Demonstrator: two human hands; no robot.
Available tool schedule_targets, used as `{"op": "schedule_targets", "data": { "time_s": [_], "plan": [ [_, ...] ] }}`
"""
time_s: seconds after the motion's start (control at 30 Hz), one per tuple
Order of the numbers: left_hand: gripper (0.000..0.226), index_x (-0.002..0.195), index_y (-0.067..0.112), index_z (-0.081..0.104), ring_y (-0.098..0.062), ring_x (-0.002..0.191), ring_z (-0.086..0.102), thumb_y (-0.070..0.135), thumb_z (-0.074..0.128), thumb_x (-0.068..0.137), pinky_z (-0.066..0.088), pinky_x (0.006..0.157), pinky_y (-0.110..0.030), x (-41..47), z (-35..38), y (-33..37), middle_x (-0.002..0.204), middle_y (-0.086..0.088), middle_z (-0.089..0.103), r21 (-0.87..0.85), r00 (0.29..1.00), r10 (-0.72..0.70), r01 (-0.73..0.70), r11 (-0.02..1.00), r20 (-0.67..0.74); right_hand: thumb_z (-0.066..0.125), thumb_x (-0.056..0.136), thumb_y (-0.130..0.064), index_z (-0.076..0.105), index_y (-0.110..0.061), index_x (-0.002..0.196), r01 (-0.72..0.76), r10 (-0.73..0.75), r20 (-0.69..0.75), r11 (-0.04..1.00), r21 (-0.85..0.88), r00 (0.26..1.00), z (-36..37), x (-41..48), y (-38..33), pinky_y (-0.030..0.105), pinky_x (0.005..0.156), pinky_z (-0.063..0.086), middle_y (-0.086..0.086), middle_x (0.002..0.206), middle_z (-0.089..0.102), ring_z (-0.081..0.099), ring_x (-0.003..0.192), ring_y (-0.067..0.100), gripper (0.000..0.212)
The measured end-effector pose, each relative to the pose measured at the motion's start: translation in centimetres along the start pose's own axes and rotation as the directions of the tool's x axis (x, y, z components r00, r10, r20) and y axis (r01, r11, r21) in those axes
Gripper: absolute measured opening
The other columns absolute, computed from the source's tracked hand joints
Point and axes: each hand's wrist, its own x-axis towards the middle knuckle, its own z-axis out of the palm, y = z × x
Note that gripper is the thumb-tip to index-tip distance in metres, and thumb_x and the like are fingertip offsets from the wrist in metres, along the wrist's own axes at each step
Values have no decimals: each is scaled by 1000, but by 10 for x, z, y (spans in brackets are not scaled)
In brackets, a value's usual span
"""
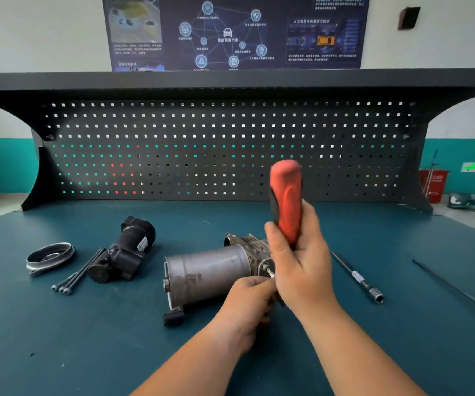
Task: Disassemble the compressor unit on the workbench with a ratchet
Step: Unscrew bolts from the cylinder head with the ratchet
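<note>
The grey cylindrical compressor unit lies on its side in the middle of the blue workbench. My right hand grips the ratchet by its red and black handle, which stands nearly upright at the unit's right end. My left hand pinches the ratchet's head end at a bolt on the housing. The ratchet's head is hidden behind my hands.
A black removed part, a metal ring cap and several long bolts lie to the left. A socket extension bar and a yellow-handled screwdriver lie to the right. A pegboard stands behind.
</note>
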Motion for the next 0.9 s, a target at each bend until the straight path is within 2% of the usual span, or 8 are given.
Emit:
{"op": "schedule_targets", "data": {
  "time_s": [0.17,0.33,0.4,0.47,0.57,0.67,0.8,0.9],
  "plan": [
    [56,35,20,50,-3,38,24,13,53,91,18,38,-15,4,0,-5,43,11,37,-61,1000,-19,20,998,8,55,86,-36,51,-31,101,-304,375,-164,889,342,913,-6,14,7,21,47,34,-17,54,42,37,46,2,16],
    [51,41,22,47,-3,38,24,24,58,91,18,38,-14,7,3,-4,47,9,38,-207,999,-41,46,977,25,45,100,-29,41,-20,80,-408,917,-246,365,837,315,-31,18,35,12,33,25,-7,58,32,29,30,2,23],
    [44,48,22,44,-4,39,27,24,59,90,20,38,-15,7,5,-4,48,8,39,-215,999,-50,51,975,8,43,100,-31,40,-19,77,-375,960,-188,256,891,209,-33,14,43,12,32,26,-6,62,29,29,27,3,27],
    [43,48,21,45,-4,39,28,25,62,88,21,37,-15,6,4,-4,49,7,41,-193,998,-70,68,979,-2,44,100,-31,43,-21,81,-412,920,-253,364,836,299,-31,17,42,13,34,27,-6,61,31,29,31,2,22],
    [48,41,20,53,-4,38,28,28,65,86,19,35,-14,5,-1,-6,51,7,45,-150,997,-80,79,986,-3,46,99,-27,48,-26,88,-374,660,-340,695,614,670,-21,25,23,15,40,29,-13,53,37,30,40,1,11],
    [46,39,19,53,-4,39,29,24,66,83,20,37,-15,7,-3,-9,48,7,42,-36,999,-40,40,999,-15,54,85,-41,52,-40,103,-266,303,-139,935,233,943,-7,12,3,21,54,39,-17,60,45,42,52,2,18],
    [15,66,19,64,-16,64,48,24,50,69,36,63,-30,1,5,-5,69,-5,54,-88,996,91,-91,992,-9,53,84,-40,46,-36,119,101,-75,278,992,-81,958,8,-4,-5,3,71,38,-32,86,53,52,76,-13,37],
    [19,60,21,65,-16,62,49,23,50,69,36,63,-31,0,4,-5,66,-4,56,-115,994,109,-108,988,4,52,84,-41,46,-35,118,130,-104,270,988,-79,957,10,-4,-4,2,70,38,-35,82,55,52,74,-12,35]
  ]
}}
